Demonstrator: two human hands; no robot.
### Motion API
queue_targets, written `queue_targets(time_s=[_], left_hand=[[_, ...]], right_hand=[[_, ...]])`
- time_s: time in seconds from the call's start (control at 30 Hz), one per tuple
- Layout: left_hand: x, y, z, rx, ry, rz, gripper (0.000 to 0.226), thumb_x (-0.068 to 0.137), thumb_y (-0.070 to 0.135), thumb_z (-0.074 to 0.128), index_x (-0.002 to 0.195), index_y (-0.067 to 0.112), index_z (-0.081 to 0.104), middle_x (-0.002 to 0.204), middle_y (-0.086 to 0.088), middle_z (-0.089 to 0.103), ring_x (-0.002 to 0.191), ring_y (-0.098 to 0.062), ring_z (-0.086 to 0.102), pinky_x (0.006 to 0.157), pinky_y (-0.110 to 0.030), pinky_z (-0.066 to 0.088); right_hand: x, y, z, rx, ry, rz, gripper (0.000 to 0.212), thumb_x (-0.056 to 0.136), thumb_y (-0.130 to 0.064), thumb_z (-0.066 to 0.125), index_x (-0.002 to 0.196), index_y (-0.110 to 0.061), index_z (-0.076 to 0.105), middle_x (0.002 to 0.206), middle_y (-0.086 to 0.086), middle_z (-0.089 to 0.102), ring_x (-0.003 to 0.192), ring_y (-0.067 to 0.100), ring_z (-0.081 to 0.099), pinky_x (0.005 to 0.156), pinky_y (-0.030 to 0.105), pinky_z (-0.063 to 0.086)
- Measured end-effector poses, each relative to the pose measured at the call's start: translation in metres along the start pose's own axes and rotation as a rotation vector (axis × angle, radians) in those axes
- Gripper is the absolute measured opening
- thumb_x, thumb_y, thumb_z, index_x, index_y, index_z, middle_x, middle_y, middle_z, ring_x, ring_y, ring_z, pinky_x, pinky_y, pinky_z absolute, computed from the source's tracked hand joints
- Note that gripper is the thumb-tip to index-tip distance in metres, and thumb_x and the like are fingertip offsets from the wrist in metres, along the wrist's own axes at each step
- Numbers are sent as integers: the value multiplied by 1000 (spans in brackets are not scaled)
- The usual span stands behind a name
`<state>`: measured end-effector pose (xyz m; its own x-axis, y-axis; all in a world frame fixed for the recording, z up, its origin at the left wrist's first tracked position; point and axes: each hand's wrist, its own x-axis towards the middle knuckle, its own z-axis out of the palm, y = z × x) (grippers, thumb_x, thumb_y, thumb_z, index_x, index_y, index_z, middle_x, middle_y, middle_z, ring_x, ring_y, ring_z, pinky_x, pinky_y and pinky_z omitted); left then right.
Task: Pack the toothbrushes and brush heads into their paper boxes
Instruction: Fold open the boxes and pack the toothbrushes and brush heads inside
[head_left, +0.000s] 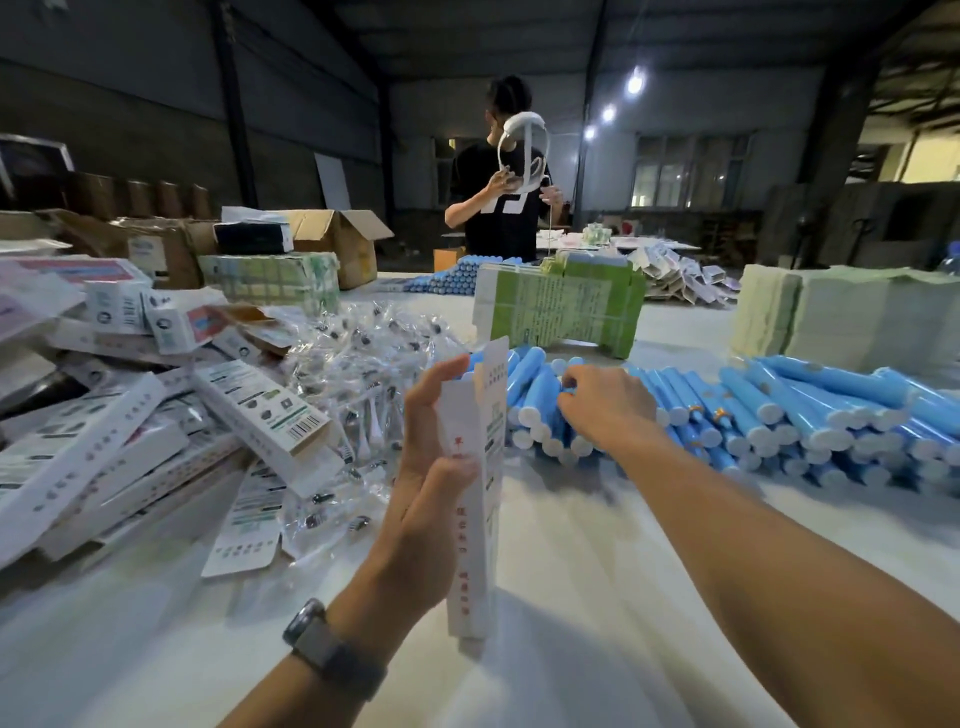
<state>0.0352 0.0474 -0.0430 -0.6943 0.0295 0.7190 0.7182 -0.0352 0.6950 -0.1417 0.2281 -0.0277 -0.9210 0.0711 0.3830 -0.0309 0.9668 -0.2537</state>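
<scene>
Two bare forearms in view, no sleeves visible. Left hand (431, 467) and right hand (605, 408) ungloved, no rings seen. Left wrist carries wristwatch (332, 652): dark grey band, broad, matte, with rounded dark case on wrist's outer side. Right wrist bare.

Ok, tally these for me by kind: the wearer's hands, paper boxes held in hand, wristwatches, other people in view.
hands: 2 (left hand, right hand)
paper box, held in the left hand: 1
wristwatch: 1
other person: 1
Total: 5
</scene>
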Motion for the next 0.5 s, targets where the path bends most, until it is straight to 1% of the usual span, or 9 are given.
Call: queue_targets(time_s=[0.07,0.1,0.17,0.23,0.3,0.33,0.37,0.43,0.5], left_hand=[[0,1,0,19,-69,-31,78,81,14,45,137,66,33,141,36,44,126,3,50,94,-23,43],[0,2,1,18,-110,-47,78,86,17,47,140,69,25,144,37,41,126,2,51,93,-18,45],[-4,0,6,23,-157,-66,77,92,31,58,141,73,16,143,34,45,117,-11,62,87,-19,53],[-7,-3,12,57,-151,-98,90,81,40,74,143,70,15,136,34,49,112,-14,67,85,-23,56],[-7,-5,15,96,-122,-155,107,64,47,86,149,57,20,125,30,55,112,-5,65,80,-18,55],[-6,-5,15,119,-92,-161,111,56,52,89,148,51,27,117,29,59,107,0,65,78,-15,54],[-5,-6,14,156,-57,-144,108,48,58,91,140,52,36,108,28,63,99,3,65,75,-13,53],[-3,-6,14,263,17,-97,92,35,75,87,115,63,43,94,27,63,82,3,63,66,-11,51],[-5,-6,17,300,75,-97,90,27,82,83,105,70,38,92,28,61,78,2,61,64,-12,51]], right_hand=[[-7,0,-16,105,154,-39,24,93,-31,51,113,-30,65,111,8,67,98,31,60,70,31,38],[-12,0,-27,179,242,-77,26,93,-29,54,116,-27,66,109,8,68,96,30,62,71,31,40],[-24,0,-56,430,414,-140,24,91,-24,62,114,-22,67,97,3,71,83,21,65,71,30,49],[-41,-1,-87,760,499,-195,13,88,-24,67,101,-21,68,76,-6,66,63,7,58,61,25,51],[-62,-2,-118,1116,487,-237,4,87,-25,69,87,-22,67,64,-5,56,53,8,48,49,22,43],[-74,-3,-132,1275,468,-254,6,87,-24,70,82,-22,67,61,-5,53,51,9,44,46,20,39],[-84,-4,-143,1402,450,-264,11,89,-23,69,78,-20,66,57,-7,50,49,8,41,43,19,36],[-102,-6,-159,1525,423,-279,18,92,-26,65,77,-17,62,53,-9,47,45,6,37,41,18,32],[-117,-12,-164,1500,356,-351,20,95,-28,61,79,-16,62,55,-8,47,45,6,36,40,17,32]])
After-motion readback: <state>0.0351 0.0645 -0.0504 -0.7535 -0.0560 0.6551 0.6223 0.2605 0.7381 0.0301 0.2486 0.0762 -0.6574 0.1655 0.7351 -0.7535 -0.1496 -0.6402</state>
